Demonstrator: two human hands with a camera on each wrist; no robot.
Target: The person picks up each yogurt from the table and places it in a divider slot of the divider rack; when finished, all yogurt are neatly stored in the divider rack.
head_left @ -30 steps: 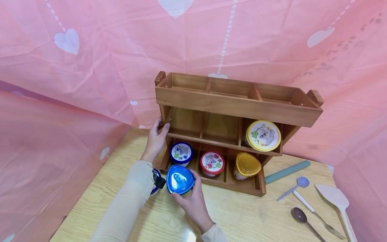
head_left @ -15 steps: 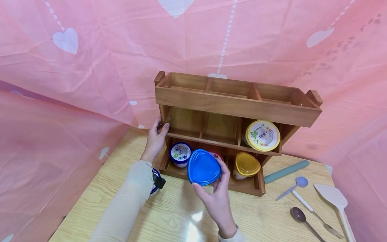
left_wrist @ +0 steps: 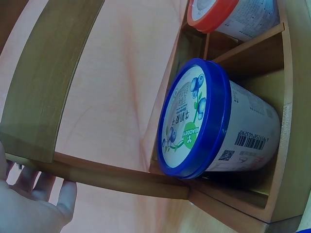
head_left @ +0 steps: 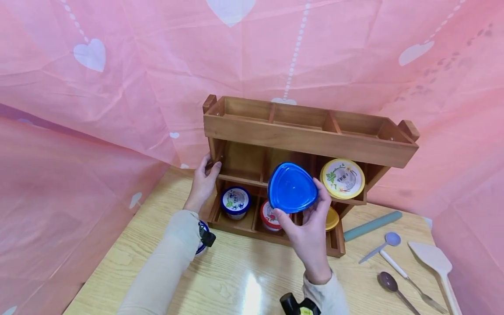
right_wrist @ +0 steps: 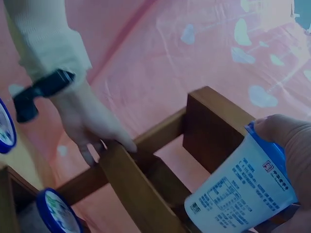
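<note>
My right hand (head_left: 311, 232) holds a yogurt-style cup with a rounded-triangular blue lid (head_left: 292, 187), pinching it by the lid's edge. The cup overlaps the middle shelf of the wooden rack (head_left: 307, 139) in the head view; its white printed side (right_wrist: 233, 189) shows in the right wrist view. At the rack's left side, my left hand (head_left: 202, 186) grips the frame at the middle shelf. Below, a round blue-lidded tub (head_left: 236, 201) sits in the bottom left compartment, with a red-lidded tub (head_left: 269, 214) to its right. A yellow-lidded tub (head_left: 342, 178) occupies the middle shelf's right compartment.
A triangular yellow-lidded cup (head_left: 331, 219) stands bottom right, partly hidden by my right hand. Another blue-lidded tub (head_left: 202, 245) is half covered by my left wrist. Right of the rack lie a green rod (head_left: 372, 225), spoons (head_left: 388, 281), a fork (head_left: 427, 299) and a white turner (head_left: 433, 258).
My right hand has carried the blue-lidded cup up and to the right, from the table before the rack to the middle shelf's front. My left hand stays on the rack.
</note>
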